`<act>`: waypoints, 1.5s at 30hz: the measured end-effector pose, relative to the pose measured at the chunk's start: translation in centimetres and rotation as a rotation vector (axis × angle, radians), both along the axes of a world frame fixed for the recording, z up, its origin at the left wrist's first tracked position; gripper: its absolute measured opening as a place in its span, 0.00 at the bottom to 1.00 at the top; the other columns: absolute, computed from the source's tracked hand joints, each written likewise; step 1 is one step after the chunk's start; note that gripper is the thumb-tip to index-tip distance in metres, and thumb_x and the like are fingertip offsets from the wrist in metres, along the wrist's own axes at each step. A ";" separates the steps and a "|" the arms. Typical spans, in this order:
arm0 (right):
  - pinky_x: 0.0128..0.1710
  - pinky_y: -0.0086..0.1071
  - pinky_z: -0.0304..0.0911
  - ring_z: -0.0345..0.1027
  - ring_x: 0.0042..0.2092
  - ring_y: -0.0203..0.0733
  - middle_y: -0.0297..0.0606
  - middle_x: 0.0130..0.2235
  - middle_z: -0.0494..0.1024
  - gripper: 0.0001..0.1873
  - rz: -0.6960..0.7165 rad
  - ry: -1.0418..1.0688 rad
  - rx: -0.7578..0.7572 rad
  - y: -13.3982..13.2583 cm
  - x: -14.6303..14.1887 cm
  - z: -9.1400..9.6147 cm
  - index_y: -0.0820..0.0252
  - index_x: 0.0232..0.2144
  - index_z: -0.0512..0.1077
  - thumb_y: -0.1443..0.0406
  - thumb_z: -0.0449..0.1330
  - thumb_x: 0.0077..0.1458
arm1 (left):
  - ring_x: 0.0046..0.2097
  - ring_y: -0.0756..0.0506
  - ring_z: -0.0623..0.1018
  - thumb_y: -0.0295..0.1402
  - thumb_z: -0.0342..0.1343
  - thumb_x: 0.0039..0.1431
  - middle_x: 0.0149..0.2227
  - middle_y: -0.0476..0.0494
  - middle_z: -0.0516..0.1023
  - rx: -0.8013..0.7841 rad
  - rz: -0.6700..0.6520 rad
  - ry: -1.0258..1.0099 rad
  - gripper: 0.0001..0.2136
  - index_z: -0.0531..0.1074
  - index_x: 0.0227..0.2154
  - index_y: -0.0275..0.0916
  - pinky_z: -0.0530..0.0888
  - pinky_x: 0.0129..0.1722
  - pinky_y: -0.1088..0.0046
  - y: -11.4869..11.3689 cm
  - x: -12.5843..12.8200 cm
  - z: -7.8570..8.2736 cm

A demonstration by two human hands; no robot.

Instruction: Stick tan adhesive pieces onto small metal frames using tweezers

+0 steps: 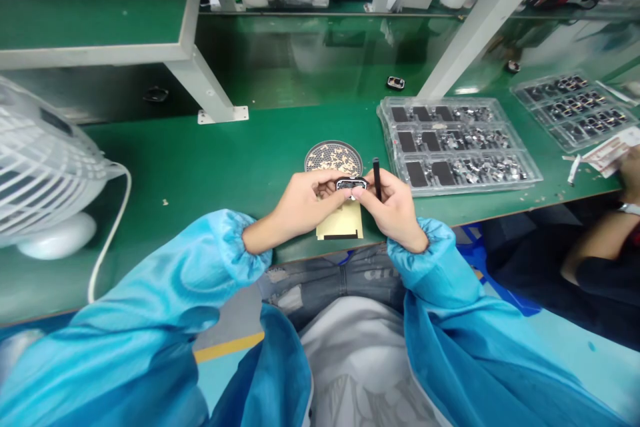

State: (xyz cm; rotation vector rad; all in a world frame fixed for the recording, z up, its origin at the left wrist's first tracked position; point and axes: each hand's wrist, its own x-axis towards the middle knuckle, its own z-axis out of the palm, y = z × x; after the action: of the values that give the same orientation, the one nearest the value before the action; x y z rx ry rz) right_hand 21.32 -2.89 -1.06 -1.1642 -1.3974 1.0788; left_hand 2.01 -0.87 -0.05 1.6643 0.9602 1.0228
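Observation:
Between both hands, just above the table's front edge, is a small dark oblong device housing (351, 185) with a pale inner rim and parts showing inside. My left hand (313, 200) is closed on its left end, thumb on the near edge. My right hand (393, 207) pinches the right end, and a slim black stick-like tool (377, 179) stands up between its fingers. Below the housing lies a yellow paper pad (345, 221) with a black strip along its near edge. A round dark dish (357, 155) of small pale bits sits just beyond the hands.
Stacked clear trays (460, 143) of parts stand to the right, with another tray (575, 110) farther along. A white fan (50, 167) is at the left. Metal posts (207, 87) hold a shelf. A similar housing (395, 83) lies at the back. A co-worker's arm (600, 247) is at far right.

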 end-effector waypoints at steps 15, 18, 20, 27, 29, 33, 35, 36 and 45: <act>0.31 0.32 0.67 0.66 0.31 0.34 0.39 0.46 0.79 0.25 -0.124 -0.064 0.197 0.0 0.3 -0.5 0.53 0.52 0.77 0.58 0.75 0.52 | 0.40 0.46 0.82 0.28 0.61 0.66 0.43 0.41 0.86 0.576 0.021 0.239 0.10 0.82 0.48 0.36 0.77 0.44 0.71 0.5 -1.1 0.6; 0.43 0.38 0.73 0.74 0.41 0.41 0.40 0.44 0.80 0.11 -0.132 -0.118 0.345 -0.1 0.3 -0.4 0.54 0.43 0.80 0.60 0.71 0.59 | 0.41 0.46 0.82 0.28 0.60 0.67 0.43 0.41 0.86 0.540 0.006 0.236 0.10 0.82 0.48 0.37 0.78 0.44 0.70 0.4 -1.0 0.5; 0.48 0.41 0.73 0.76 0.45 0.44 0.41 0.42 0.81 0.06 -0.145 -0.133 0.391 -0.1 0.3 -0.3 0.54 0.41 0.81 0.60 0.66 0.64 | 0.41 0.45 0.83 0.29 0.60 0.67 0.42 0.41 0.86 0.500 0.014 0.236 0.10 0.82 0.47 0.37 0.78 0.44 0.69 0.4 -1.0 0.4; 0.41 0.41 0.72 0.74 0.41 0.44 0.41 0.40 0.80 0.07 -0.206 -0.179 0.460 -0.3 0.3 -0.1 0.54 0.40 0.83 0.60 0.66 0.64 | 0.44 0.44 0.83 0.29 0.59 0.66 0.45 0.43 0.86 0.540 -0.018 0.300 0.11 0.81 0.48 0.40 0.76 0.46 0.67 0.5 -1.2 0.5; 0.37 0.38 0.71 0.73 0.38 0.41 0.40 0.39 0.79 0.06 -0.174 -0.208 0.496 -0.4 0.3 -0.3 0.54 0.40 0.83 0.61 0.69 0.61 | 0.43 0.44 0.83 0.29 0.59 0.66 0.43 0.43 0.86 0.572 -0.009 0.324 0.10 0.81 0.48 0.39 0.76 0.46 0.66 0.5 -1.2 0.5; 0.32 0.35 0.69 0.71 0.36 0.39 0.39 0.36 0.78 0.05 -0.153 -0.267 0.517 -0.4 0.1 -0.7 0.54 0.38 0.83 0.61 0.71 0.60 | 0.43 0.43 0.83 0.31 0.58 0.67 0.43 0.43 0.86 0.545 0.012 0.359 0.10 0.81 0.47 0.39 0.75 0.45 0.65 0.5 -1.2 0.5; 0.33 0.35 0.69 0.72 0.36 0.40 0.39 0.36 0.78 0.05 -0.171 -0.286 0.517 -0.3 0.1 -0.9 0.54 0.38 0.83 0.60 0.71 0.59 | 0.44 0.43 0.83 0.32 0.58 0.67 0.43 0.42 0.86 0.540 0.013 0.374 0.10 0.81 0.47 0.39 0.75 0.45 0.65 0.5 -1.1 0.5; 0.33 0.36 0.70 0.72 0.37 0.40 0.39 0.36 0.78 0.06 -0.176 -0.292 0.519 -0.3 0.1 -1.0 0.54 0.38 0.83 0.60 0.71 0.59 | 0.44 0.43 0.83 0.33 0.58 0.67 0.43 0.42 0.86 0.543 0.014 0.383 0.10 0.81 0.47 0.39 0.74 0.45 0.65 0.5 -1.2 0.5; 0.36 0.36 0.71 0.74 0.38 0.40 0.39 0.38 0.79 0.04 -0.056 -0.343 0.533 -0.1 0.2 -1.2 0.54 0.41 0.81 0.63 0.68 0.63 | 0.41 0.43 0.81 0.31 0.57 0.67 0.41 0.43 0.85 0.553 0.029 0.444 0.10 0.81 0.46 0.38 0.71 0.42 0.64 0.5 -1.3 0.3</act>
State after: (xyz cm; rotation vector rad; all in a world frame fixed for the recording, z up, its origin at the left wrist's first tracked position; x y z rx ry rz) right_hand 21.51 -2.99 -2.24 -1.0069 -1.7667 0.4266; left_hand 0.69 -0.38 0.21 2.4152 1.0400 1.0150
